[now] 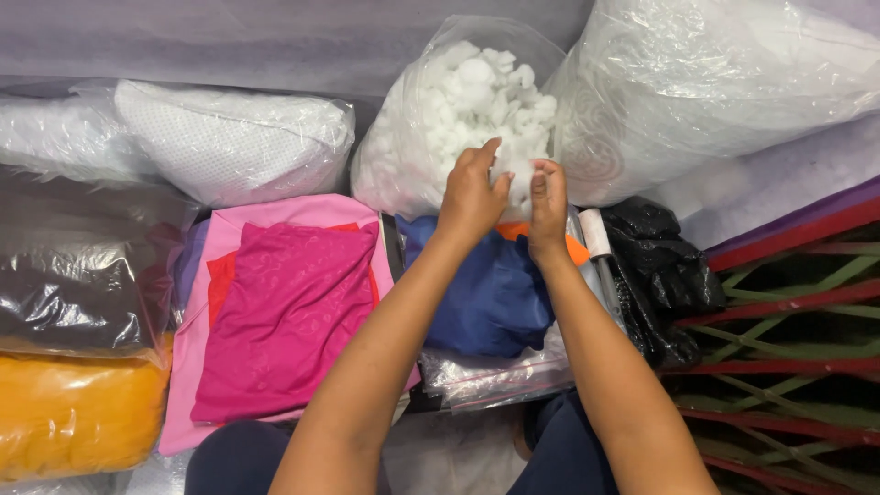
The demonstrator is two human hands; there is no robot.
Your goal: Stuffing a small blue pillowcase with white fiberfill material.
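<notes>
Blue cloth (pixel 490 293) is passed over as soft, light stuffing (pixel 481 87) is pinched at its loose tufts by left hand (pixel 472 192) and right hand (pixel 548 203), fingers narrowed.

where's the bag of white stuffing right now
In the head view, the bag of white stuffing sits top centre, just beyond both hands, between two other clear bags.

White fluffy stuffing (pixel 477 92) in a clear bag at twelve o'clock, magenta cloth (pixel 284 312) on pink fabric (pixel 229 229) at nine, blue cloth (pixel 490 293) centre, orange bundle (pixel 73 412) at eight, black bag (pixel 665 266) at three.
</notes>
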